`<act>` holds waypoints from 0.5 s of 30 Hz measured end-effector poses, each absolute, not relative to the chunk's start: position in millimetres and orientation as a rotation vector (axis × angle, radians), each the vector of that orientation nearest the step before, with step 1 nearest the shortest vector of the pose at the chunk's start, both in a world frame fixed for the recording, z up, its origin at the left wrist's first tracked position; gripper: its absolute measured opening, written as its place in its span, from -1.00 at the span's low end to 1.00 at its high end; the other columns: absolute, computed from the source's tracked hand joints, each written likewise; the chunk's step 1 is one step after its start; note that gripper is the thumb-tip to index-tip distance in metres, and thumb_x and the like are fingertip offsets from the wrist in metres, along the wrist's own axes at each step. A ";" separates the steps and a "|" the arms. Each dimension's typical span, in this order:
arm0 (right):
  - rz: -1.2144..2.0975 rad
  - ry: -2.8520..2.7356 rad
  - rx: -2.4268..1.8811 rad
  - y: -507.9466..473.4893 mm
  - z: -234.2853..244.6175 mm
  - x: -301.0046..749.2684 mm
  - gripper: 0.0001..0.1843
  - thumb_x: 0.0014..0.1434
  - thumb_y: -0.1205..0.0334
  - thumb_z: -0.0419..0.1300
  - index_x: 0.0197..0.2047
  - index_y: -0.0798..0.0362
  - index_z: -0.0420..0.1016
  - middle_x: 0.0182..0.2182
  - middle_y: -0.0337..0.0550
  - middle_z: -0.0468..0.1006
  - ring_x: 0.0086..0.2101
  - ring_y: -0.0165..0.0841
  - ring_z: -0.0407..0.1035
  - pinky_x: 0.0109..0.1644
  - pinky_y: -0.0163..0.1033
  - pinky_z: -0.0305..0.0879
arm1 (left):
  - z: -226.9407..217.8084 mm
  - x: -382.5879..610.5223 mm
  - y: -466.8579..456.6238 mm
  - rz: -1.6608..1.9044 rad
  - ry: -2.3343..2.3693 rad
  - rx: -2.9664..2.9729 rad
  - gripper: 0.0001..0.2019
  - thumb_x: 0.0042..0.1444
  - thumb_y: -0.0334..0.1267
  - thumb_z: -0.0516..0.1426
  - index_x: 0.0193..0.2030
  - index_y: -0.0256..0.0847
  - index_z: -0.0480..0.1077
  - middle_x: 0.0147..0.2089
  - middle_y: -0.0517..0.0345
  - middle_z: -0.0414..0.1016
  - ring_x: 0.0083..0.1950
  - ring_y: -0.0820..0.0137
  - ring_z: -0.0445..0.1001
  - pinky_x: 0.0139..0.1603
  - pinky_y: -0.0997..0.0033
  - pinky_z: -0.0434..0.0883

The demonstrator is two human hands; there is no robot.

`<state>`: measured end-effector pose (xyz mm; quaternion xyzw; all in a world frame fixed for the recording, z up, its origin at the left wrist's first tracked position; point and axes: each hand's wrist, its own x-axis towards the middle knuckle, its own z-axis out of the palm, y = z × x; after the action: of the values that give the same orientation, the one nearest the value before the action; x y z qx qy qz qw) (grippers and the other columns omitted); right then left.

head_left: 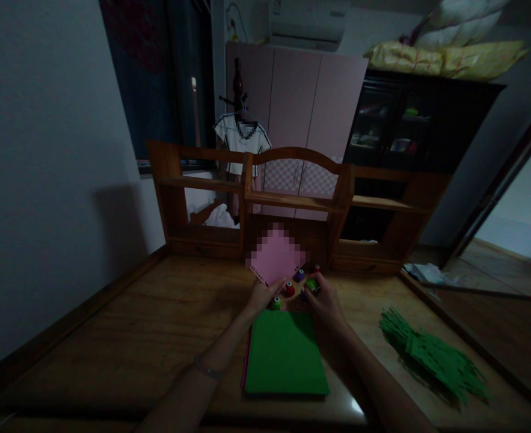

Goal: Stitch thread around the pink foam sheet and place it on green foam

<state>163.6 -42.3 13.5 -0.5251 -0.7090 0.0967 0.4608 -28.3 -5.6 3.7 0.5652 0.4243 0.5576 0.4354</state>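
Note:
My left hand (261,294) pinches the lower corner of a pink sheet of paper (276,257) and holds it up over the desk. My right hand (322,300) is closed around a small green craft punch (311,284). Between the hands lie more small punches: a red one (289,289), a purple one (299,275) and a green one (276,303). A stack of paper with a green sheet on top (285,353) lies flat just below both hands, with pink edges showing at its left side.
A pile of cut green paper pieces (432,352) lies at the right of the wooden desk (134,337). A wooden shelf unit (292,201) stands along the desk's back edge. A wall is at the left; wardrobes stand behind.

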 end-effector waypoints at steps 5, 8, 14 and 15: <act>0.226 -1.759 -1.306 -40.4 10.4 165.2 -0.78 0.09 0.24 0.08 -0.15 0.00 0.35 -0.41 -0.22 0.46 -0.44 -0.34 0.36 -0.36 -0.30 0.22 | 3.2 -28.9 -5.1 1.411 1.062 1.438 -0.56 -0.11 -0.12 0.26 -0.09 -0.32 0.45 -0.06 -0.08 0.52 -0.06 0.26 0.49 -0.01 0.30 0.39; 0.245 -1.776 -1.300 -41.5 11.6 165.3 -0.78 0.10 0.23 0.08 -0.14 0.00 0.34 -0.37 -0.20 0.48 -0.38 -0.31 0.38 -0.34 -0.29 0.24 | 1.8 -28.8 -4.4 1.426 1.026 1.460 -0.58 -0.10 -0.12 0.26 -0.10 -0.30 0.46 -0.05 -0.07 0.52 -0.06 0.28 0.49 -0.01 0.31 0.39; 0.289 -1.746 -1.304 -41.6 11.9 164.6 -0.77 0.12 0.19 0.07 -0.13 -0.01 0.36 -0.33 -0.18 0.50 -0.36 -0.29 0.41 -0.32 -0.26 0.28 | 2.7 -28.4 -4.5 1.425 1.040 1.452 -0.61 -0.12 -0.12 0.27 -0.14 -0.27 0.47 -0.05 -0.04 0.52 -0.03 0.28 0.48 0.03 0.33 0.36; 0.294 -1.740 -1.299 -41.5 11.9 164.3 -0.77 0.13 0.17 0.07 -0.13 -0.01 0.37 -0.32 -0.17 0.51 -0.36 -0.29 0.41 -0.32 -0.25 0.29 | 2.7 -28.4 -4.6 1.422 1.043 1.450 -0.60 -0.12 -0.12 0.27 -0.13 -0.28 0.47 -0.06 -0.04 0.52 -0.03 0.28 0.48 0.03 0.32 0.36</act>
<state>164.3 -41.5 11.9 -0.5271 -0.7062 0.1194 0.4574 -28.4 -4.6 2.7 0.5776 0.4155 0.5663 0.4160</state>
